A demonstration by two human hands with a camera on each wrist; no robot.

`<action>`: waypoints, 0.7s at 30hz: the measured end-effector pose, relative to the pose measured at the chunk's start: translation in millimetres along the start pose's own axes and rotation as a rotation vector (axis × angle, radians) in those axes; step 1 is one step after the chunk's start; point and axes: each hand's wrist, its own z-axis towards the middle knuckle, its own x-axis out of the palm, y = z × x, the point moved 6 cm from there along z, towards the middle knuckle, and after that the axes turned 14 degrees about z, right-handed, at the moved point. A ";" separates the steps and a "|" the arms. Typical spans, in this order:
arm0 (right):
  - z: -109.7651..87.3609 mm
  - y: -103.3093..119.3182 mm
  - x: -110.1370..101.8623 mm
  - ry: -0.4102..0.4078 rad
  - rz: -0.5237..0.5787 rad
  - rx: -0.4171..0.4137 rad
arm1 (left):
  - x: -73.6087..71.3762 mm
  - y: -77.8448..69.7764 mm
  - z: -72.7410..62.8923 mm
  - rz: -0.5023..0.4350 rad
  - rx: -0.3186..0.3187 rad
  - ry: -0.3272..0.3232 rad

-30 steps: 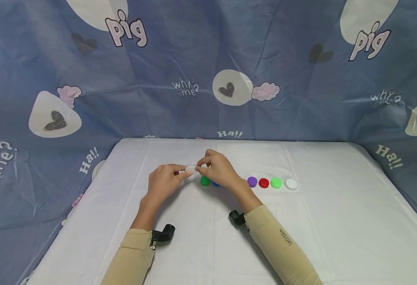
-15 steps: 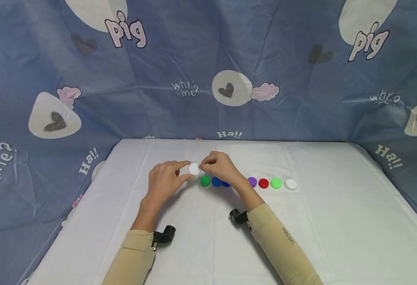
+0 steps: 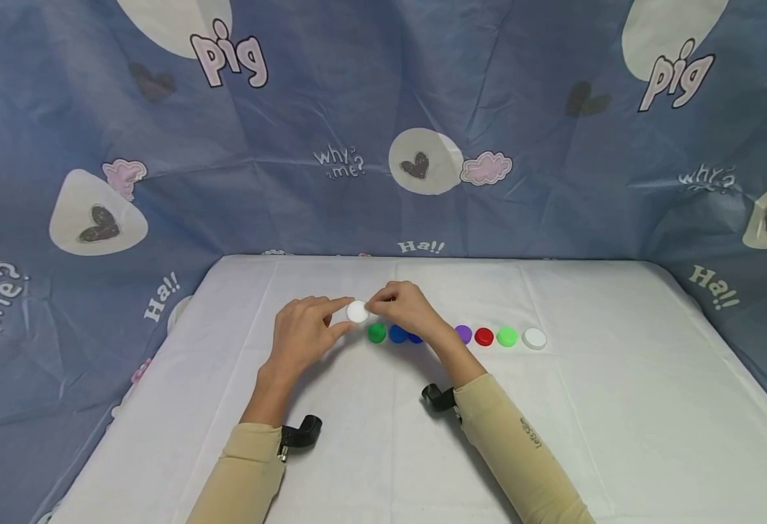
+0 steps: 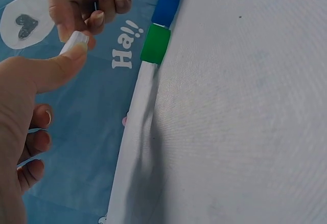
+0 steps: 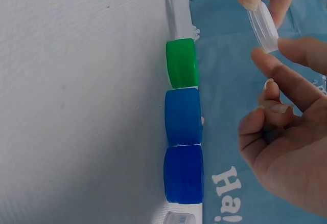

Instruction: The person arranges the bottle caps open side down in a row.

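A translucent white bottle cap is held up between both hands, clear of the cloth. My left hand pinches its left side, the thumb lying against the ribbed edge. From the other side my right hand pinches the rim with thumb and index finger, the other fingers curled in. Just in front of the cap, the green cap begins a row with the blue cap and the dark blue cap. My right hand and forearm hide the middle of this row in the head view.
Farther right in the row lie a purple cap, a red cap, a light green cap and a white cap. A white cloth covers the table, with a printed blue curtain behind it.
The held cap has tilted so its round face shows toward the head camera, and it has shifted slightly right. My right hand moved a little right and nearer, uncovering more of the blue caps.
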 end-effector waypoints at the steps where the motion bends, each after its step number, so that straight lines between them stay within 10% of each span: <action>1: 0.2 -0.1 0.3 -0.001 -0.001 0.004 | 0.1 0.5 -0.1 -0.003 -0.002 0.001; 21: -0.5 8.0 10.4 0.075 -0.180 -0.133 | 7.6 13.3 -2.3 -0.094 -0.145 0.158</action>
